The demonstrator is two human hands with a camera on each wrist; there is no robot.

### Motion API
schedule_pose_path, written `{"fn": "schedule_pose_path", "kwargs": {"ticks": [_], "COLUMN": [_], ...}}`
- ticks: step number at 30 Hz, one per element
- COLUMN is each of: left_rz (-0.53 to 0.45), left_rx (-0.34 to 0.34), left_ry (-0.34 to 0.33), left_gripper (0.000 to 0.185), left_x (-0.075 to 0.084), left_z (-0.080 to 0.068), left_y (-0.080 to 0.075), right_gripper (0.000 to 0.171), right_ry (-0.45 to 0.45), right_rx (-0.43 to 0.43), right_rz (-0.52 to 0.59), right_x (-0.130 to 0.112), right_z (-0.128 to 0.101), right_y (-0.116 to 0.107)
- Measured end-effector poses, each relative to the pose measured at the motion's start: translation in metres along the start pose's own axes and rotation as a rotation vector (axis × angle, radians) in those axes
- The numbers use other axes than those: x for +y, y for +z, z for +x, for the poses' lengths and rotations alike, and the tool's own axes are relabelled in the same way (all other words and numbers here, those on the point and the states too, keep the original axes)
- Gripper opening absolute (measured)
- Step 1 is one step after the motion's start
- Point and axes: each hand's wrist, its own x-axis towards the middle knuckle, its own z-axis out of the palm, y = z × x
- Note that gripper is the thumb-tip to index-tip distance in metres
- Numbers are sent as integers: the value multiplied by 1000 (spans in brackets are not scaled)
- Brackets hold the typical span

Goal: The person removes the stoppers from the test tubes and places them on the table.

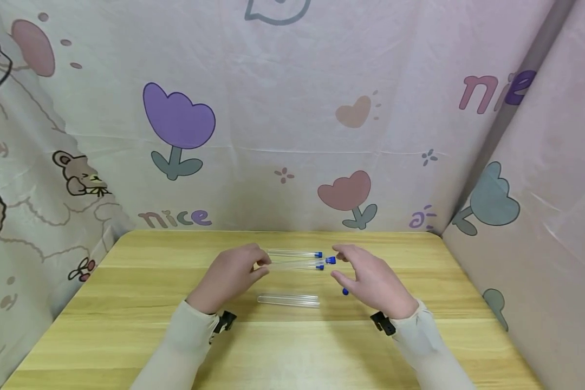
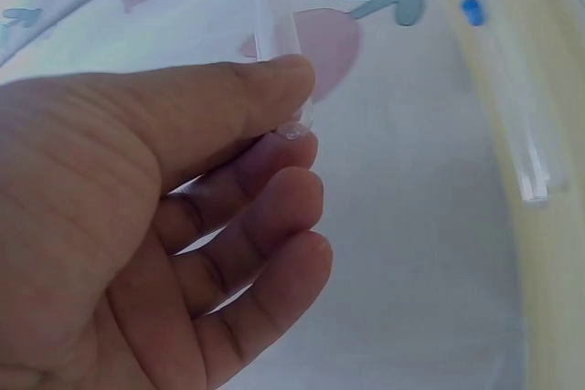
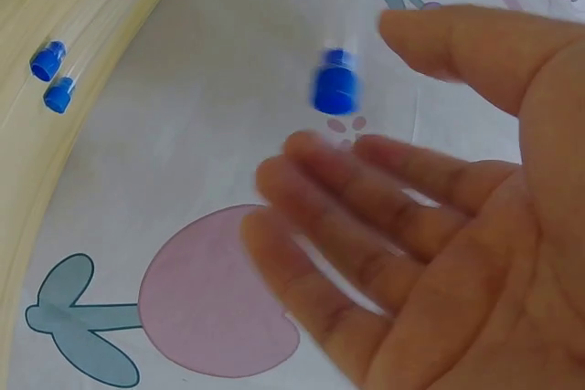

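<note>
My left hand pinches the rounded end of a clear test tube between thumb and fingertips. A blue stopper sits in the tube's other end, which points toward my right hand. Just beyond that stopper, my right hand has its thumb and fingers spread, touching nothing; in the right wrist view the stopper hangs apart from the fingers. Behind the held tube lie two more capped tubes, seen in the left wrist view with their blue stoppers side by side.
Uncapped clear tubes lie on the wooden table nearer to me. A loose blue stopper rests beside my right hand, partly covered by it. A printed curtain rises behind the table's back edge.
</note>
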Motion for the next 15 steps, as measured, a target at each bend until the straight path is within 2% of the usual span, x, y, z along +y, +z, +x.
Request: {"fn": "schedule_pose_path", "kwargs": {"ticks": [7,11,15], "left_rz": [23,13,-27], "left_rx": [49,85,99], "left_ry": [59,91,90], "left_gripper": [10,11,11], "left_x": [7,9,11], "left_z": [-7,-11,-14], "left_y": [-18,-26,-33], "right_gripper": [31,26,22], "right_ry": [-137,-201,-252], "right_rx": [135,201,254], "right_rz": [-20,-15,-14], "right_x": [-5,-6,-6], "right_z": [2,2,1], "right_y": [-3,-4,-4]}}
